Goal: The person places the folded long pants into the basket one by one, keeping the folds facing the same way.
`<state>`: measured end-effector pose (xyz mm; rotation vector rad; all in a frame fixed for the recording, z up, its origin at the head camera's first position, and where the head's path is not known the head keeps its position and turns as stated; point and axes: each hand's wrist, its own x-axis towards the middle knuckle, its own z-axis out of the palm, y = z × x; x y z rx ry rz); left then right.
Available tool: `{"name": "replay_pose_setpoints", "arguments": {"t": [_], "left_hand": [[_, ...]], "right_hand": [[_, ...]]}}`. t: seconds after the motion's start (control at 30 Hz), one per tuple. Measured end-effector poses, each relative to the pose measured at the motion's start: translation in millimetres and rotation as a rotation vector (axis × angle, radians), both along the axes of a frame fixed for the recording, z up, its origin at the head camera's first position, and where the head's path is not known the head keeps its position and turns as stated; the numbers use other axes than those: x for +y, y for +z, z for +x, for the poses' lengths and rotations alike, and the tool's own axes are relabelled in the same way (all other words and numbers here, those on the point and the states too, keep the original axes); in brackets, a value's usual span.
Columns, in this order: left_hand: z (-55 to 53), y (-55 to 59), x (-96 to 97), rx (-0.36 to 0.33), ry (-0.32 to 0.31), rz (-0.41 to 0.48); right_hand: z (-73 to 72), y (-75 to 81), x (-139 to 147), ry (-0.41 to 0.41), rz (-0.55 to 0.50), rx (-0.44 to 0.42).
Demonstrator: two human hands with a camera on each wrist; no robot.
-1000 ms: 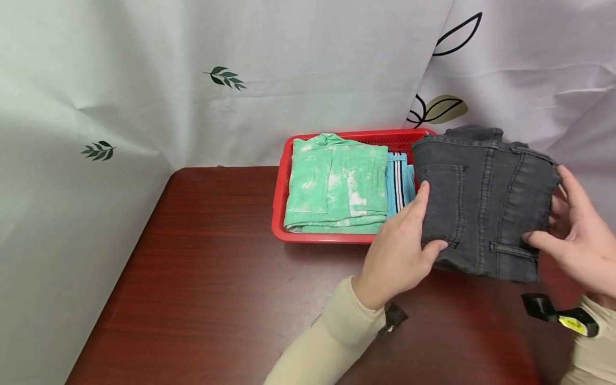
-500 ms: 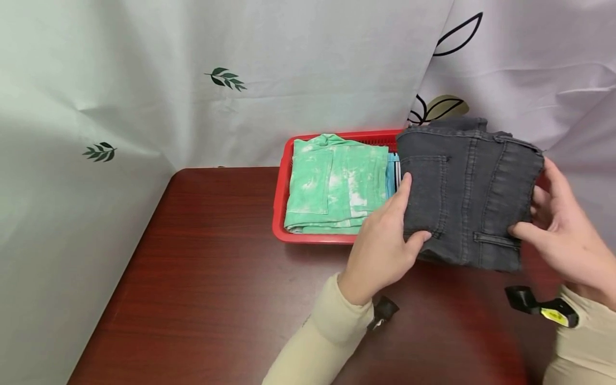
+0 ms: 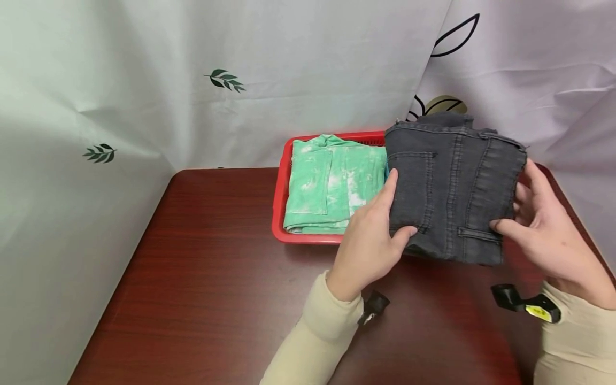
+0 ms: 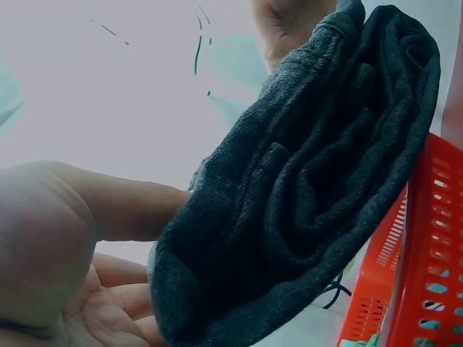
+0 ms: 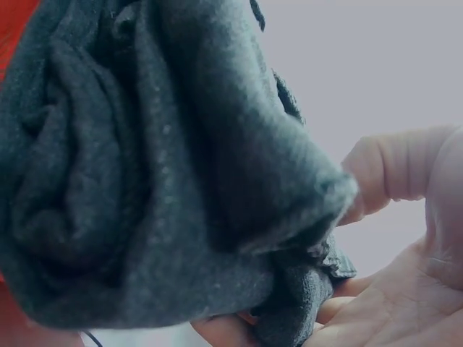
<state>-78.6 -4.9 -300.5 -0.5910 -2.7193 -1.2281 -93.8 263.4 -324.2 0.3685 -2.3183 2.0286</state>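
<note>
A folded pair of dark grey jeans [image 3: 447, 192] is held up between my two hands, over the right part of the red basket [image 3: 281, 214]. My left hand [image 3: 368, 243] grips its left side, thumb on the front face and fingers along the edge. On the opposite side my right hand [image 3: 553, 230] holds it, thumb near a belt loop and the fingers behind. Rolled layers of the jeans [image 4: 311, 181] show end-on in the left wrist view. Light green tie-dyed folded trousers [image 3: 332, 184] lie in the basket's left part. A blue garment beside them is nearly hidden by the jeans.
The basket stands on a reddish-brown wooden table [image 3: 207, 278], close to its back edge. A white curtain [image 3: 289, 64] with leaf prints hangs behind and at the sides.
Both hands have carried the dark grey jeans leftward and slightly up, across the basket. They now cover most of the blue striped garment that showed before.
</note>
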Motion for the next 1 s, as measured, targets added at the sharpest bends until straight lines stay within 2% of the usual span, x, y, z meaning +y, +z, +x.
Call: {"name": "replay_pose_setpoints", "arguments": {"t": [0.1, 0.37, 0.43, 0.73, 1.0], "left_hand": [[-1.1, 1.5, -3.2, -0.011, 0.002, 0.009], [-3.2, 3.7, -11.1, -0.043, 0.031, 0.027], [-3.8, 4.1, -13.2, -0.047, 0.036, 0.039], [-6.2, 6.3, -24.0, -0.076, 0.049, 0.084], [-7.1, 8.4, -35.6, -0.103, 0.103, 0.112]], "right_hand": [[-0.8, 0.5, -5, 0.002, -0.014, 0.004], [-4.8, -2.4, -18, 0.105, -0.256, 0.043], [-5.4, -2.9, -21, 0.112, -0.281, 0.043], [-7.2, -3.9, -34, 0.082, -0.311, 0.043], [-9.2, 0.1, -51, 0.094, -0.297, 0.045]]}}
